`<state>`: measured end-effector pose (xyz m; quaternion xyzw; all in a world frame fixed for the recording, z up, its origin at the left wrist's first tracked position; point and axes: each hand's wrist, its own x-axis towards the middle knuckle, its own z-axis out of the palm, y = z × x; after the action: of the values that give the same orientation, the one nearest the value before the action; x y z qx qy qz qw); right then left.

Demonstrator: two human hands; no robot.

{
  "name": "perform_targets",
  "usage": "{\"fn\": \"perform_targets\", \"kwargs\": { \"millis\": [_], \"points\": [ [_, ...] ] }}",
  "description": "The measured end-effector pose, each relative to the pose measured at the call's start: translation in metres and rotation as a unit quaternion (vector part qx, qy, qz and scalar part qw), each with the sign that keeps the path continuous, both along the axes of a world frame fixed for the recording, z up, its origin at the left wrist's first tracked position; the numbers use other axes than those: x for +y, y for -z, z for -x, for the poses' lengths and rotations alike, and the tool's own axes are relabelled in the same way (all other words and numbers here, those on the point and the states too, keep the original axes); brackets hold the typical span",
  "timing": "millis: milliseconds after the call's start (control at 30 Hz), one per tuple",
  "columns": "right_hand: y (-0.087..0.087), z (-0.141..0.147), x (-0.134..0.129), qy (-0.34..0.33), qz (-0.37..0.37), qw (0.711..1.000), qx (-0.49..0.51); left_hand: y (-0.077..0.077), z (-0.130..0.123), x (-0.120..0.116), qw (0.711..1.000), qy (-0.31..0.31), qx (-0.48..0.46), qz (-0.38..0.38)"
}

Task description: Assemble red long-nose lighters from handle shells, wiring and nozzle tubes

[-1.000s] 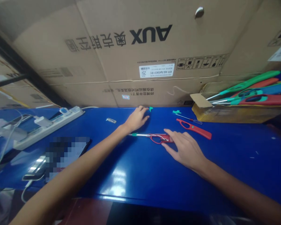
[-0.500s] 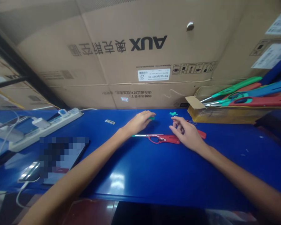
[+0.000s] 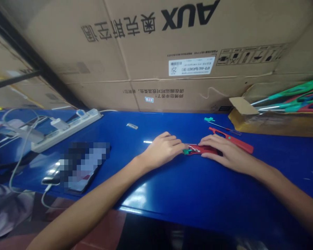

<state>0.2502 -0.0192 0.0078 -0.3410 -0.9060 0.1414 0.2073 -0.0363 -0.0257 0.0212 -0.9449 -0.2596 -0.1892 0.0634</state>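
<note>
On the blue table lies a red lighter half (image 3: 203, 149) with a metal tube and a white wire. My left hand (image 3: 165, 150) pinches a small green part (image 3: 186, 151) at the left end of its red body. The fingers of my right hand (image 3: 223, 149) are closed on the right portion of the same red half, partly covering it. Just behind my right hand rests a second red handle piece (image 3: 240, 142). Another green piece (image 3: 209, 119) lies farther back, beside a thin metal rod (image 3: 219, 125).
An open cardboard box (image 3: 266, 122) of coloured lighters stands at the back right. At the left are a white power strip (image 3: 67, 130) with cables and a phone (image 3: 90, 170). A small clear part (image 3: 132, 126) lies behind my left hand. Large cartons (image 3: 151, 62) line the back.
Both hands have come together over the red half; my left hand has carried the green part to it, and my right hand has taken hold of it. The view has shifted.
</note>
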Motion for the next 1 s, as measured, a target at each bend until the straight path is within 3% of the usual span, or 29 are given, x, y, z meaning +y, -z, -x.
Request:
{"fn": "perform_targets", "kwargs": {
  "millis": [167, 400, 533, 733, 1000],
  "points": [
    [-0.004, 0.004, -0.003, -0.012, 0.015, 1.000, 0.003, 0.005, 0.002, 0.002, 0.997, -0.044, -0.054, 0.037],
    [-0.003, 0.007, -0.006, -0.017, 0.035, 0.999, 0.009, -0.020, 0.004, -0.011, 0.996, -0.087, 0.010, 0.016],
    [-0.003, 0.006, -0.007, -0.016, 0.025, 1.000, 0.000, -0.026, 0.004, -0.013, 0.996, -0.078, 0.026, 0.033],
    [-0.006, 0.007, -0.008, -0.010, 0.032, 0.999, -0.011, -0.023, 0.000, -0.013, 0.994, -0.081, 0.073, 0.023],
    [-0.004, 0.012, -0.011, -0.001, 0.029, 1.000, -0.008, -0.008, -0.009, -0.016, 0.987, -0.129, 0.099, -0.001]
  ]
}}
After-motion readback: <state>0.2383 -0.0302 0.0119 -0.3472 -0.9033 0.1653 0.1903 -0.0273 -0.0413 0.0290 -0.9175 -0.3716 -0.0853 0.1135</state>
